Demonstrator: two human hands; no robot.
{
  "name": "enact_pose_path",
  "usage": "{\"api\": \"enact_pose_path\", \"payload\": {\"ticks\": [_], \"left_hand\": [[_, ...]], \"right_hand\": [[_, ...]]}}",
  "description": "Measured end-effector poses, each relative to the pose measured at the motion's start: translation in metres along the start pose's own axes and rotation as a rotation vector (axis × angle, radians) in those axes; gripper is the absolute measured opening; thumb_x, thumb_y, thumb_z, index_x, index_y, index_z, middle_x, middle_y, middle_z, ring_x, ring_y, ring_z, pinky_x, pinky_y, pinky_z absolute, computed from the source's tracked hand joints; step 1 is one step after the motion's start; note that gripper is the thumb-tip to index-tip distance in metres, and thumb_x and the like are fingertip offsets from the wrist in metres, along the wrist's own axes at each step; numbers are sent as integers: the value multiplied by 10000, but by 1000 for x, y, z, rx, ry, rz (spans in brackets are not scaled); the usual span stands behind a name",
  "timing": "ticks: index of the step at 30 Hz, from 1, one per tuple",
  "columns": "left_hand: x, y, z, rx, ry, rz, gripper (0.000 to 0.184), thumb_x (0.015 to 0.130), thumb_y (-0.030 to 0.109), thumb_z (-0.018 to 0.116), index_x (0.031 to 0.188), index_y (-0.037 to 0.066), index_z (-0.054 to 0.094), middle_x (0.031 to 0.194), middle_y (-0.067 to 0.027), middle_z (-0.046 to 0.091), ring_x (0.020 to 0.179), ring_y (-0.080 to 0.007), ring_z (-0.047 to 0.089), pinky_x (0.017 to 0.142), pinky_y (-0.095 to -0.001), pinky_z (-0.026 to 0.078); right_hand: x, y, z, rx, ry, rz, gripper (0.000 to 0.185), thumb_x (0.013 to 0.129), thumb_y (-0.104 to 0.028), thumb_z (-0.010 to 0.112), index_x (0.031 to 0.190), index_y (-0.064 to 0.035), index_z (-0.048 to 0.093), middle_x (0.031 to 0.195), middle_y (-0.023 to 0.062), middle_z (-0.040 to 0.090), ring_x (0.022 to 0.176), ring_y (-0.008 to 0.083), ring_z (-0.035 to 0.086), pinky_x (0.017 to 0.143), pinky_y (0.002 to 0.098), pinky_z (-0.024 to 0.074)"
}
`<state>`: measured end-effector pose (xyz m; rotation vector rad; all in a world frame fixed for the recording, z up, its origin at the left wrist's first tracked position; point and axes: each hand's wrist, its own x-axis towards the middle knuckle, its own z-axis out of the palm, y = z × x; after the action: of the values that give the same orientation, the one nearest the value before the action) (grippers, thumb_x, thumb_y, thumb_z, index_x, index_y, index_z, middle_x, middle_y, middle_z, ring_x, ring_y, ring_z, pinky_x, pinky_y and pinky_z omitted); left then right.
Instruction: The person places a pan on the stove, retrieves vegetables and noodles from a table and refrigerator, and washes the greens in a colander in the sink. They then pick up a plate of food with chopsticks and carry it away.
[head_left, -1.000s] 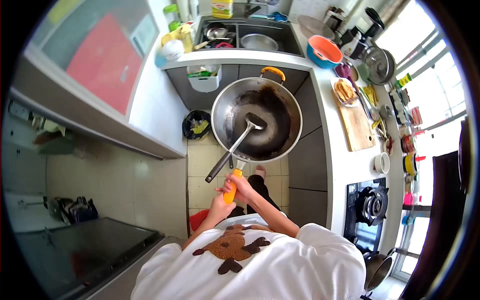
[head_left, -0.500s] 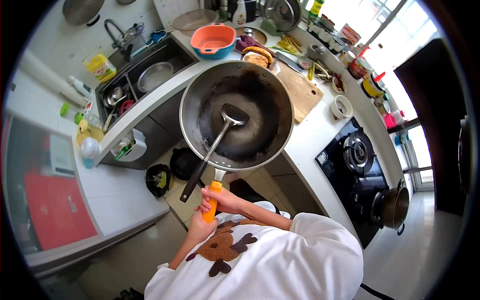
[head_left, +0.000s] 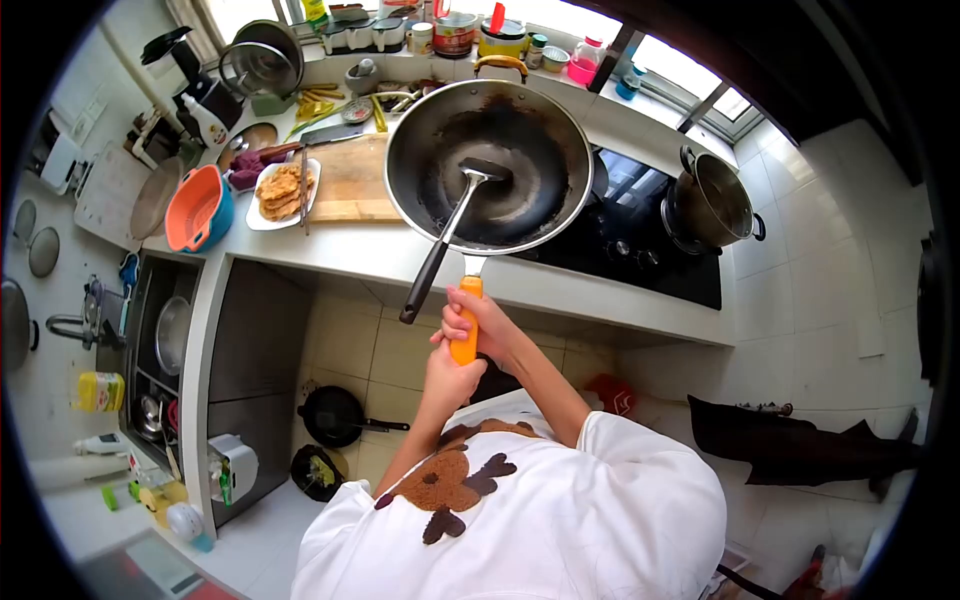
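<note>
A large wok [head_left: 540, 215] with a blackened inside is held out in front of me by its orange handle [head_left: 465, 345]. Both of my hands are wrapped around that handle. My right hand [head_left: 482, 322] grips nearer the pan, and my left hand [head_left: 455, 378] closes on the lower end. Inside the wok lies a wok spatula [head_left: 484, 172], its black handle resting over the rim and sticking out toward me. The pan hangs above the counter, partly hiding the cutting board [head_left: 350, 180] and the stove [head_left: 640, 230].
A steel pot [head_left: 715, 205] sits on the stove's right side. Left of the wok are a plate of fried food [head_left: 285, 192] with chopsticks and an orange colander [head_left: 195, 208]. The sink [head_left: 150, 310] is far left. A black frying pan [head_left: 332, 416] lies low at left.
My view and body have turned right, away from the sink. The wok, with the spatula in it, has swung along from the sink-side counter toward the stove. Both hands keep their grip.
</note>
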<state>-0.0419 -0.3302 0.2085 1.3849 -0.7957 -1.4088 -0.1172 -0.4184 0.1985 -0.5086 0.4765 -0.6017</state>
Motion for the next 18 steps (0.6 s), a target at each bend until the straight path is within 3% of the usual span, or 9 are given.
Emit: {"api": "enact_pose_path", "payload": {"ticks": [4, 7, 12, 17, 18], "left_hand": [[49, 15, 34, 157, -106, -109, 364, 605, 70, 542, 942, -21, 441, 500, -44, 469, 366, -128, 460, 341, -247, 361], [84, 12, 64, 186, -113, -38, 310, 600, 75, 552, 880, -8, 449, 505, -33, 456, 365, -103, 427, 325, -225, 323], [123, 21, 91, 250, -207, -126, 315, 600, 86, 557, 887, -8, 465, 528, -36, 477, 379, -111, 446, 349, -232, 339], [147, 14, 104, 394, -161, 55, 253, 606, 73, 549, 832, -5, 467, 538, -35, 481, 405, -113, 462, 373, -228, 346], [154, 15, 102, 477, -200, 11, 345, 623, 116, 547, 935, -11, 471, 592, -123, 549, 488, -196, 554, 477, -298, 443]], "right_hand": [[5, -44, -42, 44, 49, -86, 271, 877, -245, 417, 635, -124, 400, 443, -29, 343, 391, 71, 364, 625, 339, 472], [7, -73, -71, 100, 75, -113, 268, 874, -240, 422, 634, -122, 402, 442, -29, 343, 391, 70, 363, 625, 330, 465], [14, -105, -108, 141, 131, -142, 279, 863, -235, 444, 617, -116, 393, 445, -25, 346, 402, 82, 383, 675, 355, 465], [19, -120, -124, 171, 114, -157, 262, 867, -239, 438, 633, -126, 409, 442, -39, 339, 409, 67, 373, 685, 338, 464], [20, -123, -123, 174, 118, -164, 262, 867, -239, 438, 633, -126, 409, 442, -39, 339, 409, 67, 373, 685, 338, 464]]}}
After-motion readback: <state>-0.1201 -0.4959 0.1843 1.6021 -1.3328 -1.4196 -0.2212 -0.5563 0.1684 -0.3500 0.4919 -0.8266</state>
